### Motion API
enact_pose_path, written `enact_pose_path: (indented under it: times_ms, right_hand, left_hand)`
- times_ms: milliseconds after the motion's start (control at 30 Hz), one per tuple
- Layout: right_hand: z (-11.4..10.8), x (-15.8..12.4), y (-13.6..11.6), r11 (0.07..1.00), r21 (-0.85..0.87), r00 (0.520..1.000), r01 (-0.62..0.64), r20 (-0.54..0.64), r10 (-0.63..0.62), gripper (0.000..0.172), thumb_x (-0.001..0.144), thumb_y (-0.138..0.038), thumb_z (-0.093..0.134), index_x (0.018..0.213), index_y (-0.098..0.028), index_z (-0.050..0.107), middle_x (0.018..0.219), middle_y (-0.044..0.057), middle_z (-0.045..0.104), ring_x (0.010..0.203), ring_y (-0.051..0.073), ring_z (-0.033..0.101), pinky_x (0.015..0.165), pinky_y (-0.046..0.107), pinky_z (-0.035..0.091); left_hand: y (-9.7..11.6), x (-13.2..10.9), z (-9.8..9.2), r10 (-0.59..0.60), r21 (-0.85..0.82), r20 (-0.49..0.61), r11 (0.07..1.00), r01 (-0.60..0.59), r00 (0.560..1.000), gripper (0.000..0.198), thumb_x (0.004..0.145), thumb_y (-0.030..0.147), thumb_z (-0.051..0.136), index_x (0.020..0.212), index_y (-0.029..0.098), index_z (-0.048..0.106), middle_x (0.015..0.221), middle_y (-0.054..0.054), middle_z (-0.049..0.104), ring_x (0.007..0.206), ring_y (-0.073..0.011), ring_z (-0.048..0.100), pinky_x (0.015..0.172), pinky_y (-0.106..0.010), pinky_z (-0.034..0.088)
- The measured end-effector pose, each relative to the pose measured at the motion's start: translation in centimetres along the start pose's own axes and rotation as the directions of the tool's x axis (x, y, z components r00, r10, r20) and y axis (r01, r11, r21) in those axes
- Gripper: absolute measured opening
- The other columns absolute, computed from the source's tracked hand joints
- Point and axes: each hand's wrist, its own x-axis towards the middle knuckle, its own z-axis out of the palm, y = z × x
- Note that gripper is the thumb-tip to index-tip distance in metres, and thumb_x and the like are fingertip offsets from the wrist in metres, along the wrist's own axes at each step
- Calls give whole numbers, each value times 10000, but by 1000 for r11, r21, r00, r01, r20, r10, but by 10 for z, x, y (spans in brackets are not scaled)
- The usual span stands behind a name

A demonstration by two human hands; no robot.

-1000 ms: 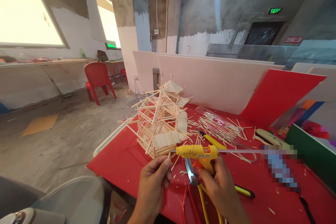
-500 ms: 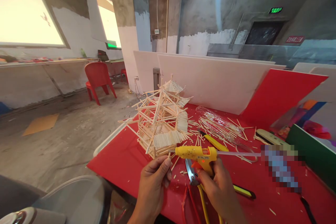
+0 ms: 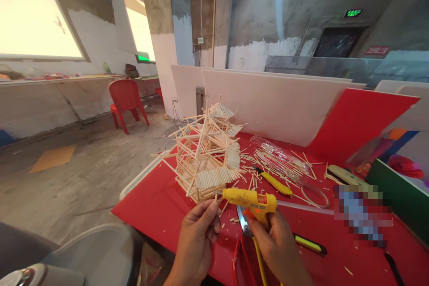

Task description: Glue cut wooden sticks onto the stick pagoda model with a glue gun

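Note:
My right hand point(image 3: 276, 246) grips a yellow hot-glue gun point(image 3: 250, 199), its nozzle pointing left toward the fingertips of my left hand point(image 3: 196, 237). My left hand pinches a thin wooden stick point(image 3: 224, 205) just in front of the nozzle. Right behind both hands stands a pagoda-like model of wooden sticks point(image 3: 206, 158) on the red table point(image 3: 157, 201). Scissors with red and yellow handles point(image 3: 244, 237) lie under my right hand.
Loose sticks and a clear plastic bag point(image 3: 281, 158) lie behind the gun, beside a yellow utility knife point(image 3: 275, 182). Another yellow-black tool point(image 3: 306, 243) lies to the right. White and red boards point(image 3: 275, 103) stand along the table's back. A red chair point(image 3: 125, 98) is far left.
The glue gun has tilted down and shifted slightly left toward my left fingertips. My left hand has barely moved.

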Motion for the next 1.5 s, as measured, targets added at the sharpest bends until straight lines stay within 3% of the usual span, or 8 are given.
enact_pose_path:
  times_ms: [367,767,967,1133,1300,1500]
  right_hand:
    - [2,-2,-19,998,-28,998,61,-1,-61,492,839,-642,544,782,-176,692,683,71,652,645,216,581,573,281,468]
    - [-3,-4,-29,992,-21,993,122,1,-122,400,851,-555,562,768,-181,679,681,62,649,661,216,602,577,286,476]
    - [-12,3,-38,985,77,981,157,99,-164,331,872,-497,577,815,-181,657,672,39,657,585,171,588,535,251,481]
    - [-11,9,-38,990,77,990,114,77,-120,349,876,-528,597,930,-189,664,835,72,718,738,210,665,634,271,528]
    - [-7,15,-51,983,5,981,184,64,-184,347,921,-543,526,951,-217,639,866,76,719,804,231,680,703,307,530]
    - [-5,30,-70,905,-256,940,339,71,-333,368,950,-563,447,951,-231,603,862,70,697,790,235,673,654,320,507]
  left_hand:
    - [6,-8,0,-18,-14,-30,1000,17,999,320,562,346,900,724,116,748,627,-4,618,436,-39,452,343,-134,293]
    - [9,-14,-4,-25,-3,-2,1000,25,1000,339,606,398,867,758,113,764,645,-18,628,445,-52,467,338,-146,289]
    - [12,-14,-9,-15,-32,-20,999,14,1000,340,607,407,873,692,121,710,559,16,575,427,-44,430,347,-141,283]
    - [16,-10,-15,12,-87,-86,996,-19,996,345,595,410,881,701,147,684,606,22,603,416,-43,424,335,-145,278]
    - [19,-8,-19,20,-105,-97,994,-31,995,339,598,399,881,686,146,672,607,18,612,417,-42,421,335,-144,286]
    - [24,-5,-20,13,-102,-105,994,-24,994,333,597,379,876,738,125,713,642,-4,647,424,-38,432,336,-140,288]
